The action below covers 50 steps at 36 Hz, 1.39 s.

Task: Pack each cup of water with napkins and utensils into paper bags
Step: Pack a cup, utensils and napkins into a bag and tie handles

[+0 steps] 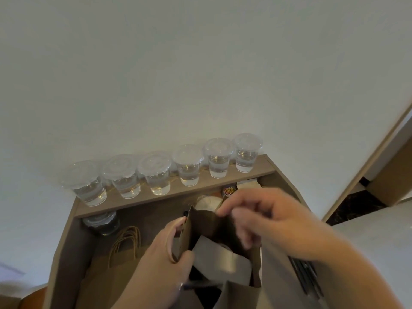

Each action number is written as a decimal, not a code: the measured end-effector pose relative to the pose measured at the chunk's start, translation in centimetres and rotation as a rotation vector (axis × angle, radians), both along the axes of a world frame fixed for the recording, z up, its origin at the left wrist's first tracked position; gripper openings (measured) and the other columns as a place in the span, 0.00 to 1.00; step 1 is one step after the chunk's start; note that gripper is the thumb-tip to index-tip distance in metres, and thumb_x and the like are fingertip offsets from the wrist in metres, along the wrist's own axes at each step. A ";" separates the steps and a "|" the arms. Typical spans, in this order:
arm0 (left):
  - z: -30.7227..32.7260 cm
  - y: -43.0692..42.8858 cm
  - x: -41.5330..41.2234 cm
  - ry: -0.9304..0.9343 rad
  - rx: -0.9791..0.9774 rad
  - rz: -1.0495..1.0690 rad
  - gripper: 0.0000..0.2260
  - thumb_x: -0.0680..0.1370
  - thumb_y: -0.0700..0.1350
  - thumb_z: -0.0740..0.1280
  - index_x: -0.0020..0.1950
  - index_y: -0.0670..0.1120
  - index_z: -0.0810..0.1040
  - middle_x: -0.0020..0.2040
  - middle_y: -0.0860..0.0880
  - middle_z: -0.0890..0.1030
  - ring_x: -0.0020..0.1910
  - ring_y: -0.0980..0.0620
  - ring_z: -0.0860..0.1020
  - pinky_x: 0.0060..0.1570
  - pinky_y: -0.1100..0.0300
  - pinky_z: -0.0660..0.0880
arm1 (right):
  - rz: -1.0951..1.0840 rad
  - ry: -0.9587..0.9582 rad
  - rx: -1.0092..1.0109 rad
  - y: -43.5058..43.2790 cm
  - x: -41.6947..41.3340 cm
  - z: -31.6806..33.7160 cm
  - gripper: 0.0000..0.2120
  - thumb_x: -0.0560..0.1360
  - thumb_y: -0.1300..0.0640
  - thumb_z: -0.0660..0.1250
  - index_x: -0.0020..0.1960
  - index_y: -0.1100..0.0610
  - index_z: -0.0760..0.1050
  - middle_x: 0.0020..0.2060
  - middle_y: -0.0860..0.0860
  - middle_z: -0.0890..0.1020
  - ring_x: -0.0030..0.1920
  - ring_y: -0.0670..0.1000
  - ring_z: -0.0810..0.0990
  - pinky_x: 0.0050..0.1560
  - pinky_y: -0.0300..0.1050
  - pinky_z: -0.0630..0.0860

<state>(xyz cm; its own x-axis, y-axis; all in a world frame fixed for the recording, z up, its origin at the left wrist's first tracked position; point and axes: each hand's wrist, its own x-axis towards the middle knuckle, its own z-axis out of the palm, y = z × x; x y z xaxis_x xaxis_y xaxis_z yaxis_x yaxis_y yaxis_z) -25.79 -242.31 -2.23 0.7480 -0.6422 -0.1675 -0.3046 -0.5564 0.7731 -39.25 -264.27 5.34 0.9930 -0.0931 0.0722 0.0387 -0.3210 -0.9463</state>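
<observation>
White wall backs a brown wooden ledge [265, 163] at 12 o'clock carrying 6 clear lidded plastic cups of water [188, 166]. Left hand [165, 253] grips the open brown paper bag [205, 221] at its 9 o'clock rim, with a white folded napkin [220, 257] inside. Right hand [267, 219] curls over the mouth at 1 o'clock, too blurred to tell its grasp. Best to hold the mouth wide and the bag upright.

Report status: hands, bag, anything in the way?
Left hand grips paper bag, left edge, bag open. Right hand at far rim, grip blurred. Napkin inside; six lidded cups on shelf. Only right fingers cross the mouth.
</observation>
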 end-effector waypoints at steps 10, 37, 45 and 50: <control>-0.7 -0.9 0.0 -0.038 0.044 0.008 0.33 0.78 0.43 0.72 0.74 0.69 0.62 0.67 0.67 0.71 0.63 0.60 0.77 0.65 0.65 0.73 | -0.548 0.144 -0.017 -5.6 3.6 -7.5 0.11 0.86 0.52 0.65 0.49 0.48 0.85 0.32 0.50 0.78 0.31 0.48 0.75 0.38 0.49 0.76; -2.8 -1.1 -0.3 -0.150 -0.151 0.077 0.35 0.74 0.55 0.71 0.70 0.80 0.55 0.64 0.79 0.62 0.61 0.80 0.66 0.56 0.70 0.67 | 0.260 0.319 -0.617 6.0 2.5 -3.2 0.11 0.87 0.51 0.61 0.70 0.48 0.72 0.67 0.46 0.79 0.72 0.48 0.74 0.79 0.43 0.59; -2.5 0.2 0.3 -0.157 -0.065 0.064 0.37 0.76 0.48 0.69 0.71 0.80 0.55 0.63 0.80 0.64 0.60 0.87 0.60 0.52 0.71 0.66 | 0.221 0.293 -0.414 4.4 0.5 -3.8 0.16 0.82 0.44 0.69 0.67 0.33 0.71 0.63 0.30 0.78 0.62 0.28 0.76 0.62 0.26 0.70; -1.6 0.5 0.9 -0.073 -0.087 -0.003 0.35 0.73 0.63 0.71 0.70 0.83 0.53 0.66 0.77 0.63 0.64 0.71 0.73 0.57 0.63 0.74 | 0.084 0.226 -0.366 3.8 -1.1 -2.7 0.29 0.79 0.38 0.69 0.74 0.24 0.60 0.68 0.26 0.73 0.68 0.32 0.74 0.71 0.39 0.76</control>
<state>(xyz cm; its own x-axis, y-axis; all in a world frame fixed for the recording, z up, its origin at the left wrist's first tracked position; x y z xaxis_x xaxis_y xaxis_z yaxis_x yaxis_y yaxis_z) -24.85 -241.83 -3.85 0.7542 -0.6542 -0.0562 -0.3635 -0.4873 0.7940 -40.39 -260.45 2.64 0.9907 -0.0200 -0.1349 -0.1162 -0.6416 -0.7582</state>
